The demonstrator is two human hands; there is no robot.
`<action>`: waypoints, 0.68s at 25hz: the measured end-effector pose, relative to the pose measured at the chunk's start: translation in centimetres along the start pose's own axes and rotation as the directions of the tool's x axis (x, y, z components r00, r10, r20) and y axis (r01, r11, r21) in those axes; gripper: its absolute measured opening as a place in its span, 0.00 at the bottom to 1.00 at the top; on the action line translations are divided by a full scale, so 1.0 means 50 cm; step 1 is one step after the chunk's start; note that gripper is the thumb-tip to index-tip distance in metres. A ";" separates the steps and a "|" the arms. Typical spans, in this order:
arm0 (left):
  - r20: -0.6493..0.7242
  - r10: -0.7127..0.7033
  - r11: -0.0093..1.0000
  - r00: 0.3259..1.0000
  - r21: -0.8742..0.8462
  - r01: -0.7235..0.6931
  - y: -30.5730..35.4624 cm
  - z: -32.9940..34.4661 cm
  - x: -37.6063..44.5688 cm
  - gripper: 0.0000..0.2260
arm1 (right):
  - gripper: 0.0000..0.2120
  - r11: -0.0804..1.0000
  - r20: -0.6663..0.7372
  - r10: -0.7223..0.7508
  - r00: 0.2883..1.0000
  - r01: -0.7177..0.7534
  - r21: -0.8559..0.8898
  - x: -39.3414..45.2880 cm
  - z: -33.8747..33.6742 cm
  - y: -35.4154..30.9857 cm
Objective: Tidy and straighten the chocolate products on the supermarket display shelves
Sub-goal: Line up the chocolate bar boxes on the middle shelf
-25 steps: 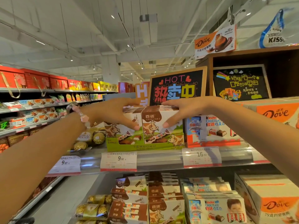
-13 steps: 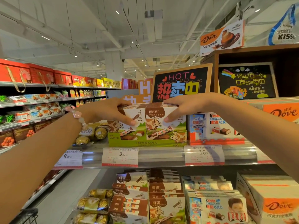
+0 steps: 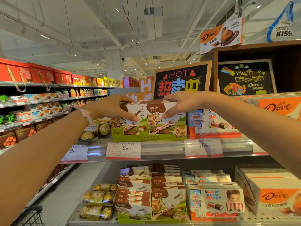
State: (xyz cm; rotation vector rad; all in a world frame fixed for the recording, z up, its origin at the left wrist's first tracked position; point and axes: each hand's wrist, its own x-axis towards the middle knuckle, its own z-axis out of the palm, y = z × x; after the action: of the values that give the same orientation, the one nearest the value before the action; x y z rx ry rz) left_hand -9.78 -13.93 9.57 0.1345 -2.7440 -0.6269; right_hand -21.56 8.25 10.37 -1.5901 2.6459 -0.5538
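In the head view, both hands are up at the top shelf (image 3: 162, 148), working on the green tray of cow-printed chocolate boxes (image 3: 149, 123) that stands at the shelf's front edge. The left hand (image 3: 114, 108) clasps the left half of the row, fingers curled over the tops and thumb pressed on the front face; the right hand (image 3: 177, 106) grips the right half the same way, so the row is squeezed between them. The step in hand looks like squaring these boxes up inside their tray. The next move probably calls for easing the row back and level so the fronts sit flush, then letting go without tipping the front boxes over the tray lip. Room around the tray is tight: the Kinder boxes (image 3: 213, 121) stand just to its right, apparently touching it, and the gold-wrapped chocolates (image 3: 97, 129) lie just to its left, so little sideways shifting is possible. Behind the tray stands a black "HOT" sign (image 3: 180, 82); how much depth remains there cannot be told. In front of the tray the shelf ends at the price-tag strip, with open air beyond. Below the tray, the lower shelf carries untidy stacks of the same cow boxes (image 3: 149, 193), likely next for straightening.
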 end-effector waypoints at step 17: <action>-0.130 0.663 0.662 0.737 0.563 -0.496 -0.013 0.207 -0.218 0.10 | 0.04 0.696 -0.293 -0.678 0.674 0.459 -0.552 -0.158 0.276 -0.029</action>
State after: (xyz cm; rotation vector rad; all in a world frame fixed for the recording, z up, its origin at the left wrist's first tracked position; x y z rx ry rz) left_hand -2.89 -8.56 -2.69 -0.4927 -2.3354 0.2773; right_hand -13.97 10.31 -3.53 -2.8547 2.6399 -0.3976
